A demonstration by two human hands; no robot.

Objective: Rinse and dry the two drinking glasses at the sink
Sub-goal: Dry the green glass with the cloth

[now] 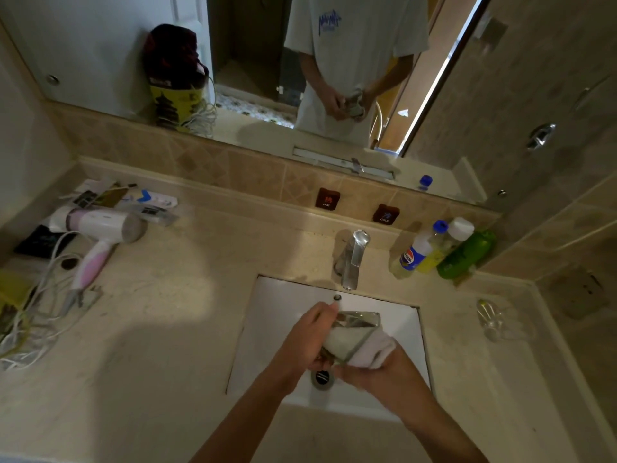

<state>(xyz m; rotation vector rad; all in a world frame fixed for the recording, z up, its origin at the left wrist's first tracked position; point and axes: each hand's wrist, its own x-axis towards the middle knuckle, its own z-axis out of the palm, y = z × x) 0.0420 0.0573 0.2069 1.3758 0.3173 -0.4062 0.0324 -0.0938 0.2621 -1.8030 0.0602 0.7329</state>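
Beige marble counter point(173, 329) surrounds the white rectangular sink point(277, 315), and you hold the clear drinking glass point(355, 329) above its basin. Your left hand point(305, 339) wraps the glass's side, grip closed on it; your right hand point(380, 372) clenches the white cloth point(370, 350), pressed against the wall. Treat the glass as light, rigid, breakable and probably slick while wet, so grasp its body rather than the thin rim. The second clear glass point(490, 320) lies on the counter, well apart to your right.
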